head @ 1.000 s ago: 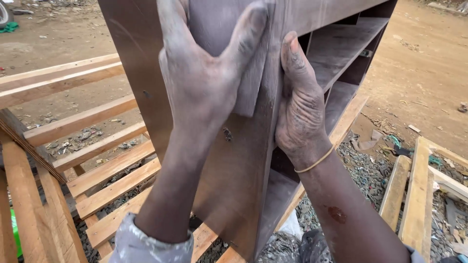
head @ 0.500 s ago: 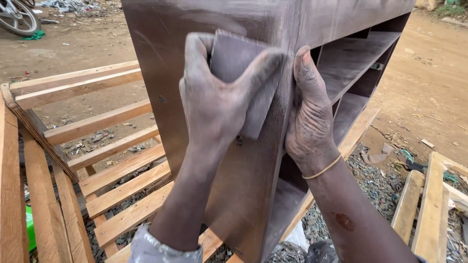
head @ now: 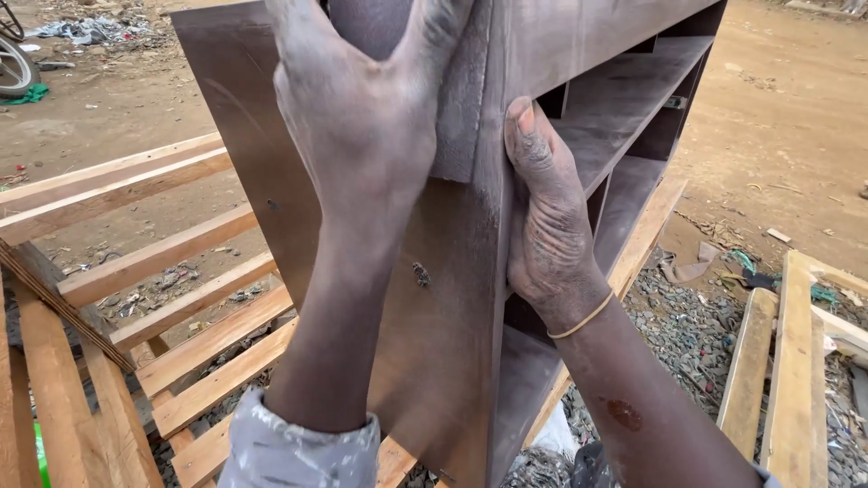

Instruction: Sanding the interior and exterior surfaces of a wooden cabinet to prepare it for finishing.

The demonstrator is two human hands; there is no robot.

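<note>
Against the upright side panel of the brown cabinet point(head: 434, 298), my left hand point(head: 362, 136) presses a thin, limp sandpaper sheet point(head: 457, 108), fingers clenched on it, while my right hand point(head: 551, 226) grips the stiff, heavy-looking front edge.

Matt, dusty brown wooden cabinet point(head: 452, 298), rough grey sandpaper point(head: 457, 108), and pale raw-timber slats point(head: 181, 307).

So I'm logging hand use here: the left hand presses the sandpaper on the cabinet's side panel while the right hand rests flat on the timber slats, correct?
Not quite. The head view shows the right hand gripping the front edge of the brown shelved cabinet, not lying on the timber slats. The left hand does press the sandpaper against the side panel.
</note>
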